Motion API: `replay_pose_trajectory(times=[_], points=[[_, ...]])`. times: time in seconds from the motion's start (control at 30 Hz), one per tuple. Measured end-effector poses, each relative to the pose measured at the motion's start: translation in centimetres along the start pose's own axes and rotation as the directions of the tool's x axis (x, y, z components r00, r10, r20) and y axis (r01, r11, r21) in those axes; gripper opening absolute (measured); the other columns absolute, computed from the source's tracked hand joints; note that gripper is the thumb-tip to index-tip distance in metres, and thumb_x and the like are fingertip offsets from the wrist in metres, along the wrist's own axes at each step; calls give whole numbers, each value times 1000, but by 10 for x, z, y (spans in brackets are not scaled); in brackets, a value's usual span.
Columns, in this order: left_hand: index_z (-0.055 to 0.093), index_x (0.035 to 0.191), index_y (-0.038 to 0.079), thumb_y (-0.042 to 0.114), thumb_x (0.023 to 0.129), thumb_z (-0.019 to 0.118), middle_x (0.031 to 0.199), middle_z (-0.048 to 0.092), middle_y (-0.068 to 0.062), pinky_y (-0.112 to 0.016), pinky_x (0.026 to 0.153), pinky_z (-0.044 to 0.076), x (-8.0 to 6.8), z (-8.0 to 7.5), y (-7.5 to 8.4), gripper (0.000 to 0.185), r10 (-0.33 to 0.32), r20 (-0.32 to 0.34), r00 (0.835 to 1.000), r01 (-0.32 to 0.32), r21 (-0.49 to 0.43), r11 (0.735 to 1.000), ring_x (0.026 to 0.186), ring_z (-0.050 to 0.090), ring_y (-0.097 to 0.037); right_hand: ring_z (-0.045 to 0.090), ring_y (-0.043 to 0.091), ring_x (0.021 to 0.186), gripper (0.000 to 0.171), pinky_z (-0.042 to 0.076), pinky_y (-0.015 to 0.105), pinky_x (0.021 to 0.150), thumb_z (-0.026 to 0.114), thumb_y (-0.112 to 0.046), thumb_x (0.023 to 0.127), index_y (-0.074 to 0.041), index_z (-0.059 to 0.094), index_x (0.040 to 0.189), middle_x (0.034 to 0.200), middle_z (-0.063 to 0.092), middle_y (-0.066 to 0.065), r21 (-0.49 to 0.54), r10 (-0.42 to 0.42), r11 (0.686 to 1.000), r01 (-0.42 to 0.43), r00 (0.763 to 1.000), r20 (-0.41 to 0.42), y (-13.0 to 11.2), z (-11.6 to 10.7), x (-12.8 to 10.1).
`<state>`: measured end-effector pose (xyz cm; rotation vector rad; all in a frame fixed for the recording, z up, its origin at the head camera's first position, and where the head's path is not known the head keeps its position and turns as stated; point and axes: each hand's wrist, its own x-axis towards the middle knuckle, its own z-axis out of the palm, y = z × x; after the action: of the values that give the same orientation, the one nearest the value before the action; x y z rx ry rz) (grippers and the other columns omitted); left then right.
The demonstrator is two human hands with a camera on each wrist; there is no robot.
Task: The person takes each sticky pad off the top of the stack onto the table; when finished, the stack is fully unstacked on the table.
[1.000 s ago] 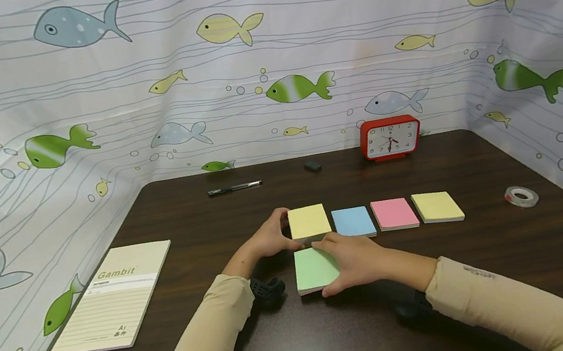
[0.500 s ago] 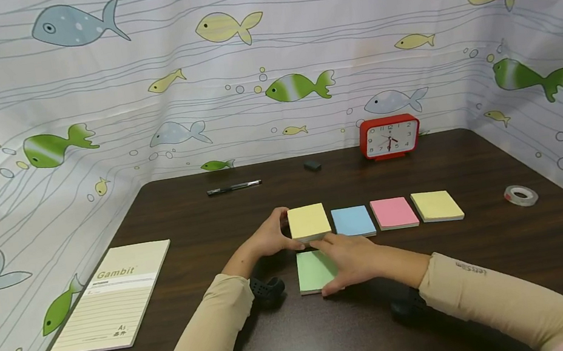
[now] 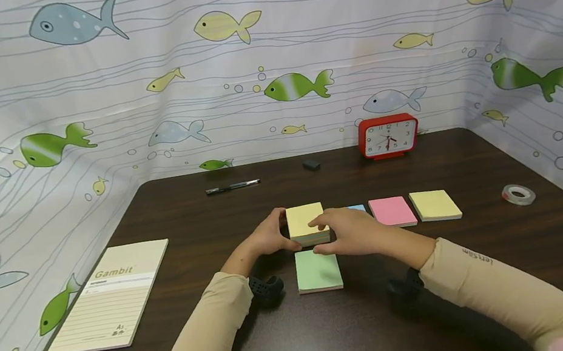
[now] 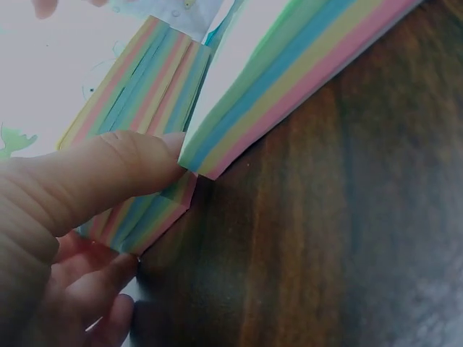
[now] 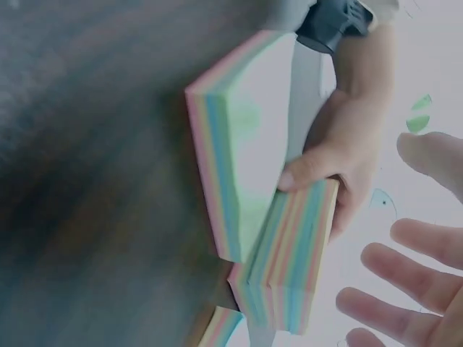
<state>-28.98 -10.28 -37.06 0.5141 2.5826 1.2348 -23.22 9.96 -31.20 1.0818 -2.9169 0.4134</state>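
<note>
A stack of sticky-note pads with a yellow top [image 3: 304, 216] stands mid-table, striped in several colours along its sides. My left hand [image 3: 269, 236] grips its left side, thumb at the near face and fingers behind. Just in front of the stack lies a green-topped sticky-note pad [image 3: 319, 271], close to the left thumb in the left wrist view. My right hand [image 3: 352, 232] hovers at the stack's right side, above the green pad, with fingers [image 5: 412, 278] spread and nothing between them. Beneath this hand, a blue sticky-note pad [image 3: 357, 208] is mostly hidden.
A pink pad [image 3: 392, 211] and a yellow pad [image 3: 435, 205] continue the row rightward. Farther right lies a tape roll [image 3: 518, 194]. A notebook [image 3: 107, 298] is at left. Along the back are a pen [image 3: 232, 187], a small black block [image 3: 311, 165] and a red clock [image 3: 388, 136].
My right hand has let go of the green pad and moved up and away to the stack's right side. The green pad shifted slightly and sits straighter. My left hand has stayed on the stack.
</note>
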Motion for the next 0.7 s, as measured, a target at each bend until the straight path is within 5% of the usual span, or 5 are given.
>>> replay_pose_trajectory(times=[0.4, 0.7], points=[[25, 131, 3, 15, 62, 79, 130, 35, -13, -39, 92, 32, 0, -1, 1, 88, -26, -6, 1000, 26, 28, 999, 118, 35, -26, 53, 22, 89, 48, 45, 34, 67, 63, -35, 78, -7, 54, 117, 103, 55, 9, 69, 76, 995, -68, 991, -114, 16, -6, 20], [26, 131, 4, 16, 62, 79, 130, 35, -12, -39, 92, 33, -1, -1, 2, 88, -24, 0, 1000, 24, 24, 999, 118, 36, -26, 44, 22, 104, 71, 42, 42, 79, 66, -46, 71, -10, 43, 128, 122, 44, 9, -4, 144, 990, -144, 989, 13, 24, 1, 36]])
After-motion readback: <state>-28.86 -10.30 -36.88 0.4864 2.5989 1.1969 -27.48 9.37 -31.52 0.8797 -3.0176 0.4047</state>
